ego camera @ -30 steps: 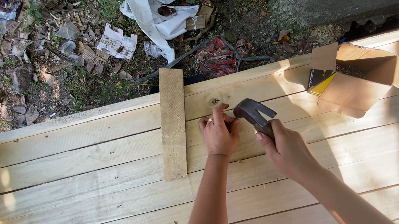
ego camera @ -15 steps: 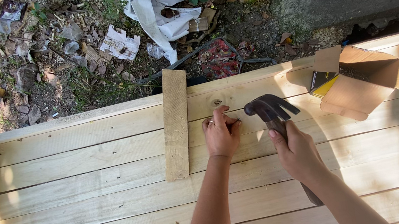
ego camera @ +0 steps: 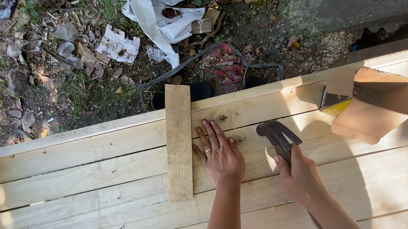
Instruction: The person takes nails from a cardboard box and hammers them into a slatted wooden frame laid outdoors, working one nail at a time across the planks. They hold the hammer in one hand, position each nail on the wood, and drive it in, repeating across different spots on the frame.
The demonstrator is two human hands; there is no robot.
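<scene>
My left hand (ego camera: pixel 218 153) lies flat, fingers spread, on a pale wooden plank surface (ego camera: pixel 93 199), just right of a short loose board (ego camera: pixel 179 139) that lies across the planks. My right hand (ego camera: pixel 299 174) grips the handle of a claw hammer (ego camera: pixel 277 136); its dark head hovers over the planks to the right of my left hand. A small dark spot, maybe a nail or a knot, shows in the plank between the left fingertips and the hammer head.
An open cardboard box (ego camera: pixel 375 103) with a yellow and black packet inside rests on the planks at the right. Beyond the far plank edge lie dirt, scattered litter, a white sheet (ego camera: pixel 156 4) and a red cloth (ego camera: pixel 223 64).
My left hand has opened from a pinch near the far plank and now lies flat. The hammer has swung a little right and nearer to me.
</scene>
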